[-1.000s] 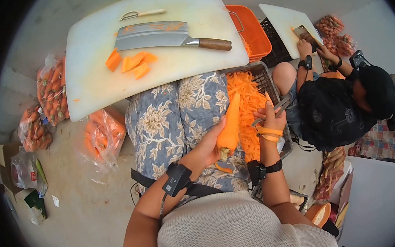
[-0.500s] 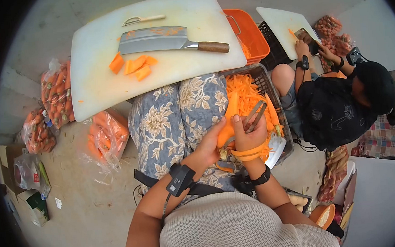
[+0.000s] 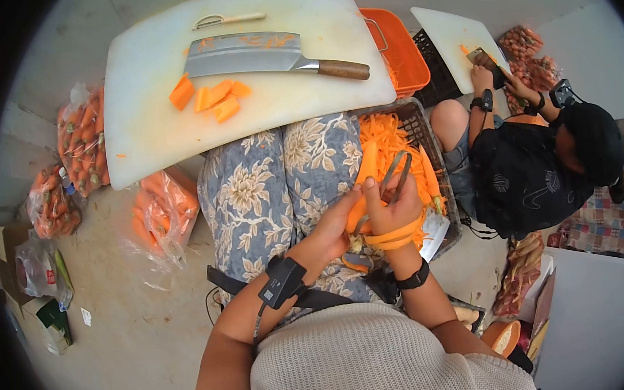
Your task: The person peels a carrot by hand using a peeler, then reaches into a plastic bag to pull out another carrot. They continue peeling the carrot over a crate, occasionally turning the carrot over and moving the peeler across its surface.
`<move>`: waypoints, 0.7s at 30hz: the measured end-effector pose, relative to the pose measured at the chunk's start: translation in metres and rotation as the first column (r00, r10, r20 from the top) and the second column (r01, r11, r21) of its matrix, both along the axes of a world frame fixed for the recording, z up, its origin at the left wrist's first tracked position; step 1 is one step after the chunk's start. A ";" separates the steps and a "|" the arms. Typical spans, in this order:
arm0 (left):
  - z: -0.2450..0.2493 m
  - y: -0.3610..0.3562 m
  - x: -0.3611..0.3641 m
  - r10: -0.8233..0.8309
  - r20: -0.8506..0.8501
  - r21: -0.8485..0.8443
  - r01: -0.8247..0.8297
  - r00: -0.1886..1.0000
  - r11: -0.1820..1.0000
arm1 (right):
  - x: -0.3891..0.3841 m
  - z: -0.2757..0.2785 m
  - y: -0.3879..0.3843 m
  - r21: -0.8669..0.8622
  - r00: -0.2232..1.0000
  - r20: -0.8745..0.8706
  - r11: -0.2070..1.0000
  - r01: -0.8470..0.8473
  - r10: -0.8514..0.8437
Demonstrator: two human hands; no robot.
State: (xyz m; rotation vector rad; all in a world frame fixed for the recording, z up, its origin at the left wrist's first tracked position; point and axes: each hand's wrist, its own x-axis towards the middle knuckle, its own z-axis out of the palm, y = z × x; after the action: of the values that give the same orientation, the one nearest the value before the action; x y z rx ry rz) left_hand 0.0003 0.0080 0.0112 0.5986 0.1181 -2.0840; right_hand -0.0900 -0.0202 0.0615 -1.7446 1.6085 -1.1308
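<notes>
Carrot (image 3: 358,211): in the left hand, just beside the right
Left hand (image 3: 331,228): fingers curled around it
Right hand (image 3: 395,209): nearly closed, gripping a peeler (image 3: 392,167)
Wrist box (image 3: 281,282): pale label, too small to read

We look out from one camera worn on the head, facing forward and steeply down over the knitted top (image 3: 369,359). It views the left hand (image 3: 331,226) and right hand (image 3: 395,207) closely, near mid-frame, with the cutting board (image 3: 283,105) beyond and a co-worker (image 3: 533,170) off right. Dark, curved edges ring our wide view.
</notes>
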 end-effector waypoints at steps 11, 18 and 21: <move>-0.003 0.003 0.006 -0.111 0.130 -0.012 0.114 0.985 0.993 | -0.057 -0.021 -0.069 0.299 0.856 0.454 0.947 0.114 -0.246; -0.004 0.000 0.006 -0.137 0.051 0.024 0.136 0.989 0.990 | -0.041 -0.009 -0.030 0.294 0.852 0.479 0.953 0.071 -0.211; -0.001 0.001 0.008 -0.132 0.054 0.015 0.132 0.990 0.991 | -0.021 0.000 -0.008 0.189 0.840 0.533 0.982 -0.004 -0.099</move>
State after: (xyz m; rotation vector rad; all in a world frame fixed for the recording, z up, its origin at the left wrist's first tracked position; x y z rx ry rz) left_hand 0.0084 0.0092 0.0103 0.6865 0.0596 -2.1934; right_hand -0.1108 -0.0279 0.0612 -1.1287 1.3504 -1.3062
